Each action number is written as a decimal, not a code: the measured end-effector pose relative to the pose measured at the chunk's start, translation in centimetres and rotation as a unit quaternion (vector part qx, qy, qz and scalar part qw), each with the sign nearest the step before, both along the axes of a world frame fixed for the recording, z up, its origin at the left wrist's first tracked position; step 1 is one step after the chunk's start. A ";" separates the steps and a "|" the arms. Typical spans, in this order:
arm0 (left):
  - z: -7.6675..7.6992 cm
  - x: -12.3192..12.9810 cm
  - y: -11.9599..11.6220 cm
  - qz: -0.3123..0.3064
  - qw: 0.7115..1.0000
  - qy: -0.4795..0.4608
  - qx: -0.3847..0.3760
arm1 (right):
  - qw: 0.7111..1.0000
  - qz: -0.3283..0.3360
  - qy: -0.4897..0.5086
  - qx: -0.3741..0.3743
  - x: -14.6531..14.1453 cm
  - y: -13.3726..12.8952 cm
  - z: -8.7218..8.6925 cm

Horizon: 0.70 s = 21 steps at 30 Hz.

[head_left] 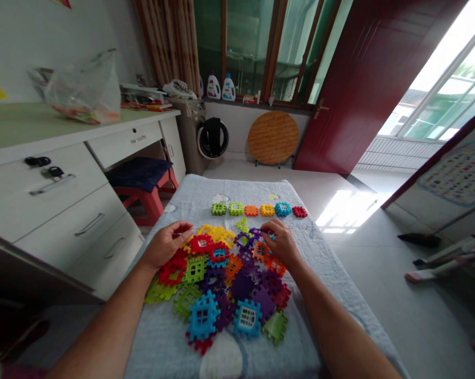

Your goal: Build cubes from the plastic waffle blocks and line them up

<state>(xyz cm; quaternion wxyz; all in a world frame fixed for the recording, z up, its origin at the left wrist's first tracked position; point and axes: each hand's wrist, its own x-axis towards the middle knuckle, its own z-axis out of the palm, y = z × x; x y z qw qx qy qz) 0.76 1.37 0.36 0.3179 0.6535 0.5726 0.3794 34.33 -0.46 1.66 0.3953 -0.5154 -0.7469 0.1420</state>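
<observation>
A heap of interlocking plastic building pieces in several colours covers the middle of the cloth-covered table [300, 326]. My left hand [167, 243] hovers at the heap's left edge, beside a red window piece [201, 243]. Its fingers are curled, with a gap between thumb and forefinger and nothing visible in it. At the heap's far right, my right hand [280, 241] pinches a purple building piece [255, 232], partly hidden by the fingers. Orange pieces [260, 251] lie just below that hand. Nearer me are a blue house-shaped piece [203, 316] and a blue window piece [247, 318].
Beyond the heap, small stacks run in a row, from green [218, 209] through orange [251, 211] to red [299, 212]. A red stool [142, 184] and white drawers [91, 221] stand at the left. A washing machine [190, 131] is at the back.
</observation>
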 end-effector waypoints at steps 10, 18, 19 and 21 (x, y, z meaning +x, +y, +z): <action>0.5 0.2 -0.3 -0.006 1.000 -0.005 0.000 | 0.982 0.046 -0.175 -0.059 -1.0 -0.9 0.8; 1.2 0.5 -0.7 0.001 1.000 0.000 0.006 | 0.984 -0.023 -0.177 -0.031 -2.6 -0.2 -0.3; 1.3 0.6 -0.7 0.001 1.000 0.000 0.009 | 0.983 -0.034 -0.177 -0.028 -3.0 0.0 -0.4; 1.5 0.6 -0.8 0.001 1.000 0.003 0.013 | 0.980 -0.044 -0.193 -0.033 -3.6 0.2 -0.6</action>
